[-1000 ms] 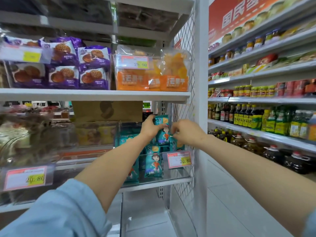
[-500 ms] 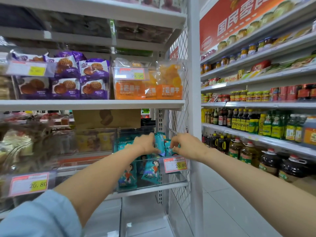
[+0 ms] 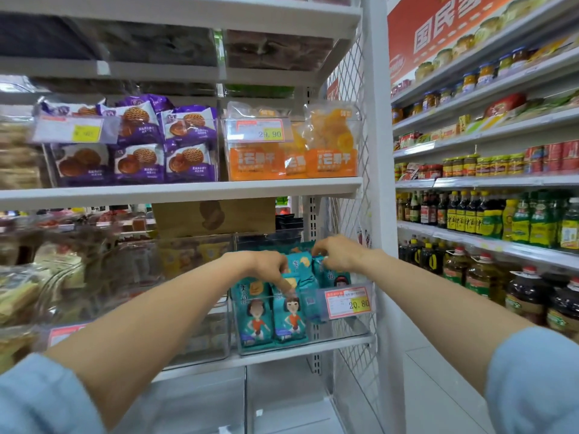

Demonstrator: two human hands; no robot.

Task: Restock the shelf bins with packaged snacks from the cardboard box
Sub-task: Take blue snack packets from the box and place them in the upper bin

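Grips: left hand [image 3: 271,269] and right hand [image 3: 336,255] each pinch teal packets [image 3: 299,270] by top seams; we judge them light, crinkly, slippery.

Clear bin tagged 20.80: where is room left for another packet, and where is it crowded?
Free: front right of the clear bin, between the standing teal packets and its right wall, behind the price tag. Crowded: left side and back.
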